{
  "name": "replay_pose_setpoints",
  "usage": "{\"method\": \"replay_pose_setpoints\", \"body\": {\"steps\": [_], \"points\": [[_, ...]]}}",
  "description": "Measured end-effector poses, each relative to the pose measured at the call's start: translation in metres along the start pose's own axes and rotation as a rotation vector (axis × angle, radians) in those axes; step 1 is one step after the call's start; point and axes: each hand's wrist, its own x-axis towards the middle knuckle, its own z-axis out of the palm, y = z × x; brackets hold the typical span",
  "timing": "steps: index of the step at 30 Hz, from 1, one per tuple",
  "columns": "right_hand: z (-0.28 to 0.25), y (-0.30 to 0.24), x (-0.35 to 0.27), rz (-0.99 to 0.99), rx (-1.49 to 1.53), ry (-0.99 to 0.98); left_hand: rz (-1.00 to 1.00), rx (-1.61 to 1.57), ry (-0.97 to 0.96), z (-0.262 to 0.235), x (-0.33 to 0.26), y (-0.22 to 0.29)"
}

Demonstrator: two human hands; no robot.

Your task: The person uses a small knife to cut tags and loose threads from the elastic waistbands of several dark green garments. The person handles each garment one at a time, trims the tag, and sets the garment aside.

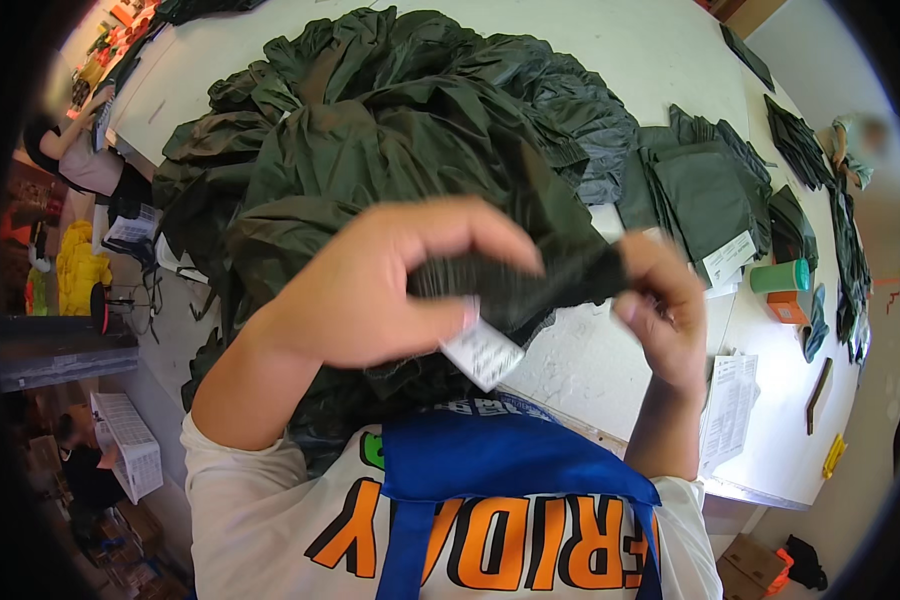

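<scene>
While a heap of dark green garments (390, 130) fills the far table (610, 350), we see the left hand (370, 290) and right hand (665, 305) pinching a dark ribbed cuff (515, 280) stretched between them, near the chest; a white tag (482, 352) dangles below; we judge an inspection underway; turning the cuff needs a steady pinch.

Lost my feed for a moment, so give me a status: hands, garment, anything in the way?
Left hand and right hand both pinching a dark ribbed cuff, stretched between them. White tag hangs below it. Big pile of dark green garments behind; nothing blocking.
</scene>
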Motion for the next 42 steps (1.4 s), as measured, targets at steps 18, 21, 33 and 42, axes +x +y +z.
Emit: {"method": "replay_pose_setpoints", "body": {"steps": [18,21,33,42], "points": [[0.084,0.065,0.03,-0.228,-0.268,-0.231,-0.41,0.981,0.57,-0.132,0.232,-0.152],[0.074,0.071,0.031,-0.174,-0.107,-0.242,-0.701,0.988,0.354,-0.152,0.233,-0.202],[0.02,0.061,0.128,0.31,0.956,0.2,0.072,0.744,-0.029,-0.079,0.01,-0.069],[0.087,0.042,0.123,0.203,0.633,0.272,-0.269,0.413,0.426,-0.051,0.021,-0.034]]}}
